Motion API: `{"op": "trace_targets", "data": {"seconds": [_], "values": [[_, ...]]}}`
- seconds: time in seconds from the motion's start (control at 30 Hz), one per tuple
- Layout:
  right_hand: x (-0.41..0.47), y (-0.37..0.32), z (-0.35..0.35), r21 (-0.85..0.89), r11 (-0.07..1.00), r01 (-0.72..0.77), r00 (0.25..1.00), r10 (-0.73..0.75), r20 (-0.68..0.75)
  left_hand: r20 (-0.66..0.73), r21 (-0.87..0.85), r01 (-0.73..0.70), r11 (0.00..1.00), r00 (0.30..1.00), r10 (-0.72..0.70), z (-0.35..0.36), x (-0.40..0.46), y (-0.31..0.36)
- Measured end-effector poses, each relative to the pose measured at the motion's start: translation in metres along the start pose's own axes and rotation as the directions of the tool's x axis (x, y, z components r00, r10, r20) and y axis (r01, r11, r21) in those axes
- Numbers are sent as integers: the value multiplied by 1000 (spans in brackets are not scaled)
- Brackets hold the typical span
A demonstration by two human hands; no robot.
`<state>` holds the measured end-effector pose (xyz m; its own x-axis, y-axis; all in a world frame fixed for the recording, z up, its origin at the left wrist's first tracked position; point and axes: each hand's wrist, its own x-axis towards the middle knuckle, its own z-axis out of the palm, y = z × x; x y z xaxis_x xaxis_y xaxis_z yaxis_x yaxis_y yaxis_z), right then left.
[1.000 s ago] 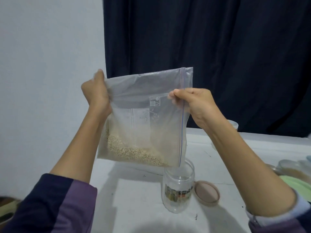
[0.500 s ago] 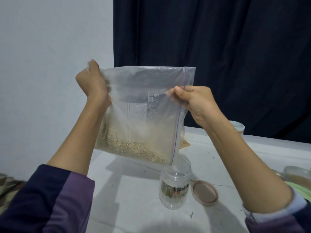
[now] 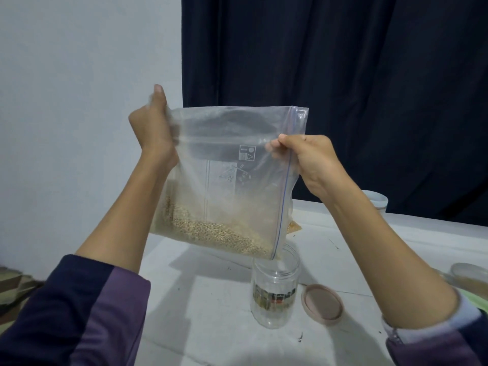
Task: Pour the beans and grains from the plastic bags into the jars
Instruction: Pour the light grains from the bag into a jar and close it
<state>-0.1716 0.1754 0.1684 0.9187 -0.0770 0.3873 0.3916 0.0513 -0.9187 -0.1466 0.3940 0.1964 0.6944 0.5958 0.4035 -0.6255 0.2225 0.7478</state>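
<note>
Head view. Two hands hold one clear zip-seal plastic bag (image 3: 229,178) in the air above a white surface (image 3: 211,313). The left hand (image 3: 153,133) grips the bag's upper left corner with curled fingers, thumb raised; the right hand (image 3: 307,161) pinches the bag beside its blue zip line, which runs down the bag's right side. One mass of pale grains (image 3: 211,231) lies along the bag's lower edge, sloping down to the right toward the lowest corner. That corner hangs just above the open mouth of one clear plastic jar (image 3: 274,289), which stands upright on the surface and bears a printed label band; whether any grains are inside cannot be told. One round pinkish-brown lid (image 3: 322,303) lies flat just to the right of the jar, apart from it. One white-topped container (image 3: 375,200) stands at the far edge of the surface, partly hidden by the right forearm, and one more round container (image 3: 467,272) shows at the right margin. A dark curtain (image 3: 343,75) hangs behind. Compared with the frame half a second earlier, the bag's lower corner has come nearer the jar mouth, the grains have slid further toward that corner, and both hands keep the same grips.
</note>
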Motion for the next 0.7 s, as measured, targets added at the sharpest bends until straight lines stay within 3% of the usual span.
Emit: {"op": "trace_targets", "data": {"seconds": [0.13,0.7], "values": [[-1,2,-2,13,1000,17,999,-18,34,90,-15,17,1000,996,-15,-2,-1,3],[-7,-5,5,-13,1000,-5,996,4,-88,-2,90,-88,992,996,88,7,-9,9]]}}
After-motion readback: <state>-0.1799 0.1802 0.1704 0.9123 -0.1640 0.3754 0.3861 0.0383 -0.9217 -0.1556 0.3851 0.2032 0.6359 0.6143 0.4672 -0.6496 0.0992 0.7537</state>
